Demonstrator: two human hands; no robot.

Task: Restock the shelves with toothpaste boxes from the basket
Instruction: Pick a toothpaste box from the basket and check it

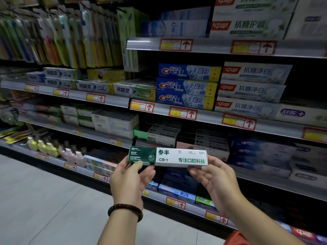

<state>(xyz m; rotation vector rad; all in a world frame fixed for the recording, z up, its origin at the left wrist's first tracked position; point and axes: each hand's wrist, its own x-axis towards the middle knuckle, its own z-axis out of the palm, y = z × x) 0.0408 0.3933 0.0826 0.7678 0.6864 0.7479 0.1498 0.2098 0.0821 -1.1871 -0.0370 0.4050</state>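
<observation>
Shelving [212,48] ahead: below the matching stack [159,135], left hand [131,179] and right hand [212,177] pinch the toothpaste box [168,157] ends; clipping the shelf edge [265,182] could dislodge it.

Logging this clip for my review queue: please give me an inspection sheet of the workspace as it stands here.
Surface: shelves stocked with toothpaste, price tags along the rails.
Job's things: green-and-white box held level before the shelves; orange-red object at the bottom edge, likely the basket.
Clutter: nothing seen.
Grippers: left hand and right hand each pinch one end of the box.
Cables: nothing seen.
Surroundings: hanging toothbrushes, small bottles, pale floor.
</observation>
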